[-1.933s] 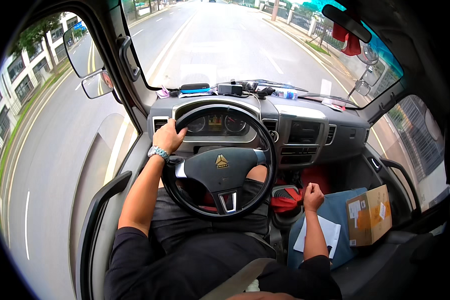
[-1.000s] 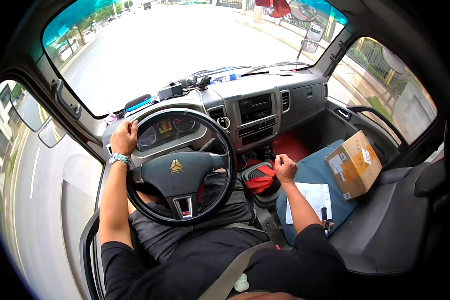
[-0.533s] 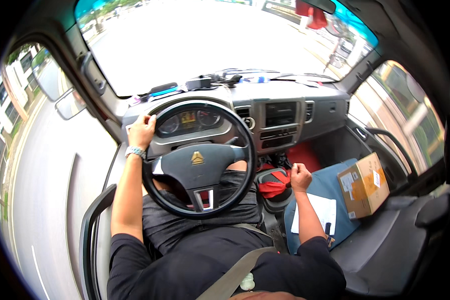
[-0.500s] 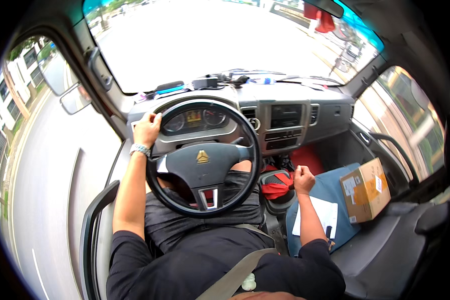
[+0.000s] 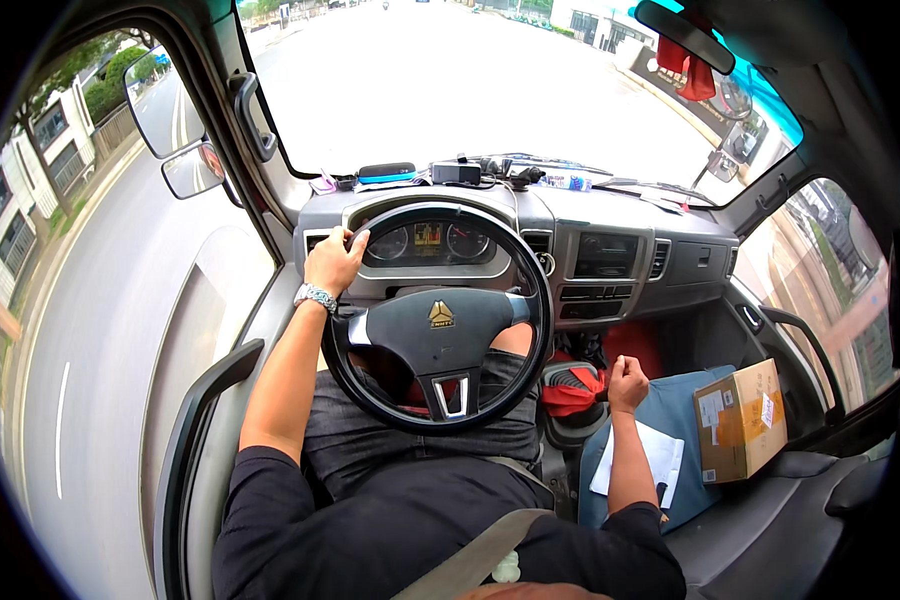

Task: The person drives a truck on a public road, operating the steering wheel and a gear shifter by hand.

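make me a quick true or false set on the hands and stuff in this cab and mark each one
1. The left hand is on the rim of the steering wheel. True.
2. The right hand is on the steering wheel too. False: it is curled, apart from the wheel, near the red cloth.
3. The cardboard box lies to the right of the white paper. True.
4. The silver wristband is on the right wrist. False: it is on the left wrist.
5. The black and blue case lies on top of the cardboard box. False: it lies on the dashboard.
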A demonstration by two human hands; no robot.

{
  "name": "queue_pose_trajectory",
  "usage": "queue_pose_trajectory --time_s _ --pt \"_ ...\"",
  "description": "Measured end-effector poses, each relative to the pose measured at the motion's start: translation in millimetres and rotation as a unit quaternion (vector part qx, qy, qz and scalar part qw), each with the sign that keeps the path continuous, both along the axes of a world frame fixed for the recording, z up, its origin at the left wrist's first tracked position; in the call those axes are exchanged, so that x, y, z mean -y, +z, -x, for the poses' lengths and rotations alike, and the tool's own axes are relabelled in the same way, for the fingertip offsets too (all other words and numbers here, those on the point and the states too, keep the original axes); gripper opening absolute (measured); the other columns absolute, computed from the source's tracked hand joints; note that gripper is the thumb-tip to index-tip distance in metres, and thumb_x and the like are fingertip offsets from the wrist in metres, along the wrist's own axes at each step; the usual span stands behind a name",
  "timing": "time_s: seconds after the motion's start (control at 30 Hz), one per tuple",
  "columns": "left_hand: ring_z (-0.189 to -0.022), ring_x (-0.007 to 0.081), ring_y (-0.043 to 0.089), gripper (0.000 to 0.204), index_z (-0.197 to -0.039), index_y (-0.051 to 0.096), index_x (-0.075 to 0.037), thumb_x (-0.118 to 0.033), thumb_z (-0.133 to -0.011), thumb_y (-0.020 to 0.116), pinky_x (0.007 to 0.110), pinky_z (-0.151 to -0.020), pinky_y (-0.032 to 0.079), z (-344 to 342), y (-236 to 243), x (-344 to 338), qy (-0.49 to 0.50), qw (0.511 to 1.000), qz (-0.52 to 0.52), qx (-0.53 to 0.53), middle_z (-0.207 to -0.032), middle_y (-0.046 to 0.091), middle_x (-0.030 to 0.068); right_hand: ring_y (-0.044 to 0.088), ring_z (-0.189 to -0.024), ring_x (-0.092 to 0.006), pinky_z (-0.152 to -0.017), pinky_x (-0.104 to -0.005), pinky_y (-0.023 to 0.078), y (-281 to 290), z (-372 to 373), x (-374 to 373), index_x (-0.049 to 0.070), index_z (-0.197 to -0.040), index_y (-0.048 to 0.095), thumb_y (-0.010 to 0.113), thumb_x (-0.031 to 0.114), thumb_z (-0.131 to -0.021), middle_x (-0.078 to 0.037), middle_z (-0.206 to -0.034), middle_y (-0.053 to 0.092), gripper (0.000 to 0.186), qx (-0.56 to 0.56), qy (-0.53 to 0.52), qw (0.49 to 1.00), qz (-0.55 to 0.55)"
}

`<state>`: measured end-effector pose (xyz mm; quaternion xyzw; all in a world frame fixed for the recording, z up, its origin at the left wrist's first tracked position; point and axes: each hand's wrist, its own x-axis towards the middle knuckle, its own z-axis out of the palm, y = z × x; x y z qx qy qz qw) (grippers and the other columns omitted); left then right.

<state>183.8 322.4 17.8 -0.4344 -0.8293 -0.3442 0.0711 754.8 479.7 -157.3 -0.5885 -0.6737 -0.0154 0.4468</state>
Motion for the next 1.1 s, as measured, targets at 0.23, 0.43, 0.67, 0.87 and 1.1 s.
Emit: queue_pose_trajectory --time_s 0.23,0.43,0.67,0.87,1.1 --pt "-0.090 0.0416 0.073 0.055 -0.105 0.072 -0.007 -0.059 -0.100 0.056 0.051 -0.080 0.056 -11.9 -16.0 -6.4 -0.002 0.999 0.012 -0.037 -0.092 0.076 0.0215 0.070 -0.068 -0.0336 -0.065 -0.0454 0.053 -7.0 -15.3 5.9 0.010 -0.088 0.072 0.068 0.027 -0.094 -0.011 -0.073 0.071 0.019 -0.002 0.002 1.000 0.009" --pt "-0.083 0.0415 0.073 0.053 -0.099 0.071 -0.006 -0.058 -0.100 0.057 0.050 -0.075 0.057 -8.7 -18.9 -4.9 -0.019 0.997 0.012 -0.071 -0.085 0.075 0.0212 0.070 -0.068 -0.0324 -0.066 -0.0449 0.054 -17.9 -12.0 11.9 0.010 -0.088 0.072 0.067 0.027 -0.095 -0.011 -0.073 0.071 0.019 -0.013 0.005 1.000 0.010" --pt "-0.082 0.0410 0.073 0.052 -0.098 0.071 -0.007 -0.057 -0.100 0.058 0.051 -0.074 0.057 -10.1 -21.9 -5.4 -0.009 0.998 0.006 -0.070 -0.083 0.074 0.0212 0.071 -0.070 -0.0335 -0.067 -0.0442 0.054 -18.5 -10.8 12.4 0.009 -0.090 0.073 0.066 0.028 -0.096 -0.014 -0.074 0.072 0.021 -0.014 0.006 1.000 0.005" --pt "-0.080 0.0404 0.073 0.054 -0.096 0.072 -0.007 -0.059 -0.100 0.056 0.050 -0.072 0.057 -8.0 -10.8 -11.2 -0.010 0.996 0.005 -0.089 -0.080 0.074 0.0208 0.071 -0.070 -0.0348 -0.068 -0.0452 0.054 -12.5 -7.6 7.1 0.010 -0.089 0.073 0.067 0.029 -0.096 -0.013 -0.074 0.072 0.021 -0.018 -0.001 1.000 0.012" --pt "-0.077 0.0397 0.073 0.052 -0.095 0.071 -0.008 -0.058 -0.101 0.056 0.049 -0.070 0.057 -6.6 -11.4 -22.3 -0.015 0.992 0.026 -0.119 -0.078 0.074 0.0189 0.070 -0.069 -0.0340 -0.066 -0.0459 0.053 -16.8 -9.5 1.8 0.012 -0.088 0.073 0.067 0.031 -0.095 -0.011 -0.073 0.072 0.021 -0.006 -0.003 1.000 0.024"
